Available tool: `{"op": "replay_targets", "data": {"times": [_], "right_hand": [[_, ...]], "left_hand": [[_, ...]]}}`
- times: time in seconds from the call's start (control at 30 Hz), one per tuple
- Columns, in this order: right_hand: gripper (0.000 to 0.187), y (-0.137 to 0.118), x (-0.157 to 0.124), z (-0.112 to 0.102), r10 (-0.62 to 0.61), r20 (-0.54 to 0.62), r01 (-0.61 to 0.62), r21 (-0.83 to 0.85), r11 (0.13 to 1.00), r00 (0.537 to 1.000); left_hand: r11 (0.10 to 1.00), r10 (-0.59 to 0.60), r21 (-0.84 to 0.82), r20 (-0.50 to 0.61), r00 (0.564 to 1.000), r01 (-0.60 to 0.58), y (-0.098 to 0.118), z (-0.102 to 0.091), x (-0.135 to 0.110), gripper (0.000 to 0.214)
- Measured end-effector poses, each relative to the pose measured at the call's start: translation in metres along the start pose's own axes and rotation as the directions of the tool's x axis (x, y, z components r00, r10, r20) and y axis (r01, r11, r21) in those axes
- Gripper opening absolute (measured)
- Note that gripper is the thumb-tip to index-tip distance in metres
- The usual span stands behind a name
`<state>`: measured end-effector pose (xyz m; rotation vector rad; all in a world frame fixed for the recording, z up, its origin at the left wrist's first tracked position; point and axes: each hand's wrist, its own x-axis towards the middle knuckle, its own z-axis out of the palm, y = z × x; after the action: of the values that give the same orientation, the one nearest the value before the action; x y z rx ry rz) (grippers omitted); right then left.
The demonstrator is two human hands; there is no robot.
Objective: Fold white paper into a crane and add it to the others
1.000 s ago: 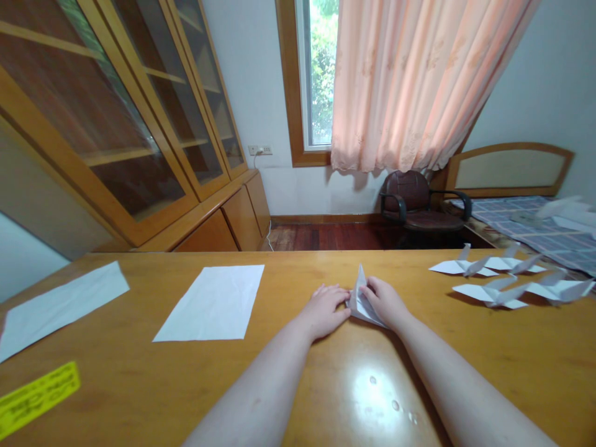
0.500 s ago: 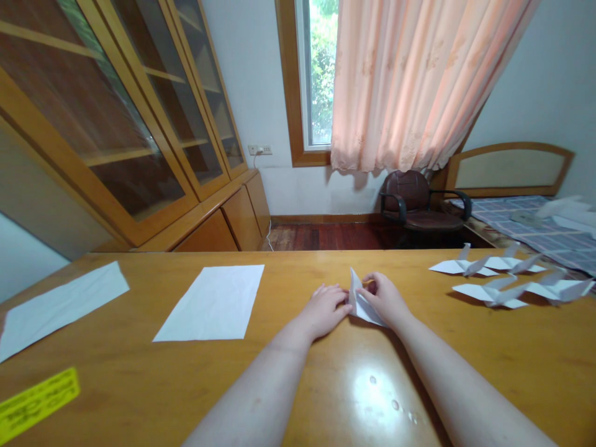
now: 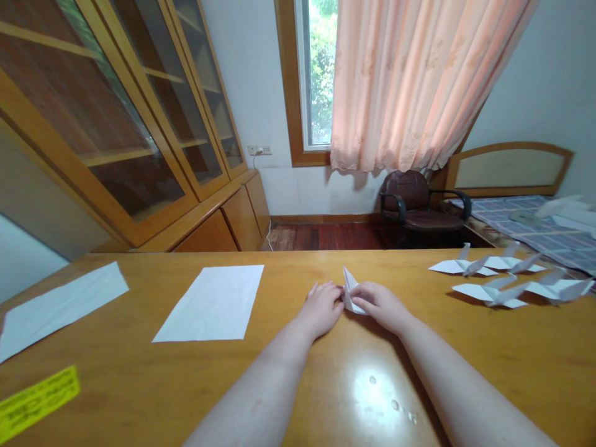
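Note:
A small piece of folded white paper [image 3: 349,287] stands on the wooden desk between my two hands, its pointed flap sticking up. My left hand [image 3: 320,308] rests on the desktop at the paper's left side, with thumb and fingertips closed on its edge. From the right, my right hand [image 3: 382,304] grips the same paper, its thumb low in front and its fingers curled over the fold. My right fingers cover much of the paper's right part.
Several folded paper cranes [image 3: 493,290] are grouped at the desk's right. Left of my hands lies a flat white sheet [image 3: 212,304], with another white sheet [image 3: 65,305] farther left. A yellow label [image 3: 40,400] is at the lower left. Beyond the desk stands a chair [image 3: 410,198].
The paper's right part has been folded in toward the upright flap, so it looks narrower. My right hand has moved slightly left and its fingers have lowered over the fold.

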<state>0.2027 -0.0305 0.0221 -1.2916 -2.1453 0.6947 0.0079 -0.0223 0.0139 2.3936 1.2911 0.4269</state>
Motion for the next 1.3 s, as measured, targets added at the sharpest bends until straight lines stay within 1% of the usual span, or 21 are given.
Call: {"op": "replay_targets", "data": {"times": [0.1,0.17,0.23,0.3,0.37,0.4,0.47,0.67,0.8,0.97,1.1,1.3], "right_hand": [[0.030,-0.005,-0.001,0.000,-0.040,0.017,0.040,-0.034,0.999,0.999],[0.035,-0.006,-0.001,0.001,-0.043,0.013,0.043,-0.053,0.998,0.999],[0.036,-0.006,-0.001,0.003,-0.047,0.015,0.048,-0.059,0.997,0.999],[0.031,-0.005,-0.001,0.005,-0.055,0.024,0.056,-0.066,0.996,0.998],[0.022,-0.002,0.000,0.007,-0.055,0.019,0.056,-0.082,0.995,0.998],[0.020,0.000,0.000,0.008,-0.048,0.010,0.048,-0.089,0.995,0.999],[0.022,0.003,0.001,0.010,-0.036,0.001,0.036,-0.078,0.996,0.999],[0.021,0.012,0.003,0.013,0.058,-0.045,-0.059,-0.005,0.998,0.997],[0.021,0.012,0.004,0.013,0.067,-0.050,-0.066,0.015,0.998,0.997],[0.021,0.013,0.006,0.014,0.065,-0.053,-0.067,-0.030,0.997,0.996],[0.015,0.017,0.007,0.013,0.088,-0.088,-0.095,-0.069,0.993,0.992],[0.018,0.023,0.007,0.014,0.113,-0.143,-0.132,-0.127,0.983,0.983]], "left_hand": [[0.999,-0.034,0.014,-0.024,0.999,0.035,0.001,-0.001,0.001,0.029],[0.999,-0.039,0.017,-0.024,0.999,0.040,0.002,-0.002,0.001,0.028],[0.999,-0.041,0.014,-0.021,0.999,0.041,0.003,-0.003,0.001,0.027],[0.999,-0.040,0.013,-0.023,0.999,0.040,0.003,-0.003,0.001,0.027],[0.999,-0.034,0.013,-0.032,0.999,0.034,0.003,-0.003,0.001,0.028],[0.999,-0.030,0.012,-0.036,0.999,0.030,0.002,-0.003,0.001,0.029],[1.000,-0.023,0.013,-0.040,0.999,0.023,0.002,-0.003,0.000,0.031],[0.999,-0.033,0.005,-0.023,0.999,0.033,0.003,-0.005,0.000,0.031],[0.999,-0.035,0.003,-0.024,0.999,0.035,0.003,-0.005,0.001,0.032],[0.999,-0.034,-0.002,-0.022,0.999,0.034,0.004,-0.006,0.000,0.032],[0.999,-0.032,-0.002,-0.019,0.999,0.032,0.004,-0.006,0.001,0.032],[1.000,-0.018,0.004,-0.041,0.999,0.018,0.000,-0.003,0.001,0.034]]}}
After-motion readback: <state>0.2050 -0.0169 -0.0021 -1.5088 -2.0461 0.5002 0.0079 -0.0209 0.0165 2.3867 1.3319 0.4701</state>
